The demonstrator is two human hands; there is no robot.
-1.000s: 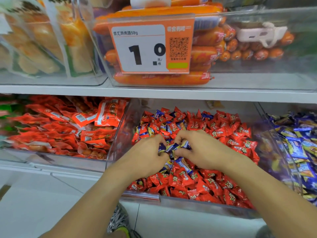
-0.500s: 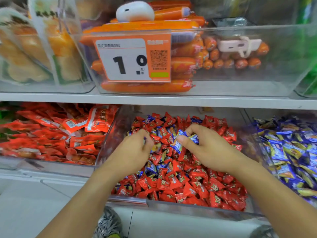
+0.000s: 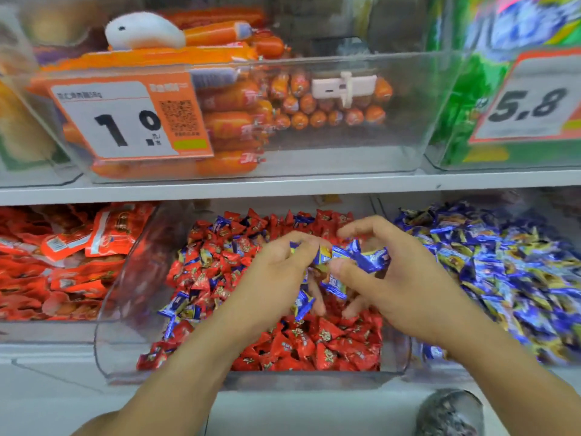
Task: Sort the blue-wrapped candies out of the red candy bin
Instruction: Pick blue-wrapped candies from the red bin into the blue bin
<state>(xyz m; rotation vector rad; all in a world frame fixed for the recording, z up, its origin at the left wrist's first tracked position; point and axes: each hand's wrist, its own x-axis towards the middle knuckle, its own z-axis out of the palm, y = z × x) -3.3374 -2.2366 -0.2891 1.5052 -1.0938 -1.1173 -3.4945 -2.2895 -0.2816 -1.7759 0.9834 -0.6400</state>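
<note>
While both of my hands hover over the middle of the red candy bin (image 3: 119, 350), I have a small clutch of blue-wrapped candies (image 3: 361, 258) gathered between them: my left hand (image 3: 276, 275) has its fingers curled round a few at its fingertips, and my right hand (image 3: 386, 278) pinches others between thumb and bent fingers, with one or two more hanging just below. Those are lifted clear of the red candies (image 3: 314, 344) but not yet out of the bin, so I judge this handful only half delivered. The blue candy bin (image 3: 503, 278) lies just beside, on my right, already heaped with the same wrappers, and that looks like where they belong. Plenty is left, as far as I can see: blue wrappers show scattered along the left side of the red pile (image 3: 176, 305) and up toward the back (image 3: 221, 223), and more may sit buried where I cannot tell. I would call the sorting under way, well short of finished.
</note>
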